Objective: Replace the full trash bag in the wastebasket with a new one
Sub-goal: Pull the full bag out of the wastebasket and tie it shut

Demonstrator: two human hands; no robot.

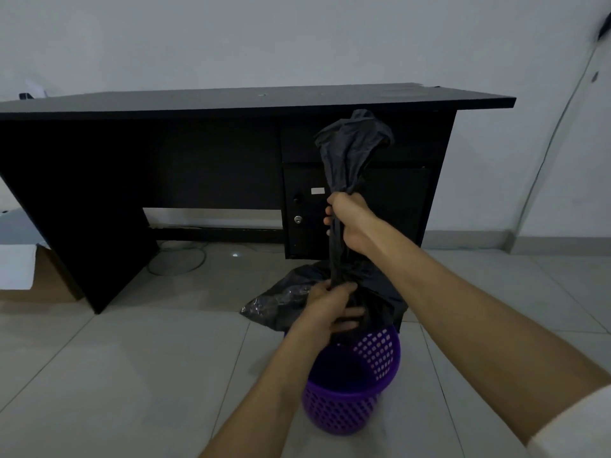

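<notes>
Both hands grip one black trash bag (350, 153) above the purple wastebasket (350, 404). The right hand (347, 219) is closed around its gathered neck, held high; the left hand (330, 309) is closed on the bag lower down, just over the rim. A black desk (165, 166) stands behind.

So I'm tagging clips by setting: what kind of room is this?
Probably an office: a black desk with a locked cabinet, cables on the tiled floor, a purple wastebasket.
</notes>
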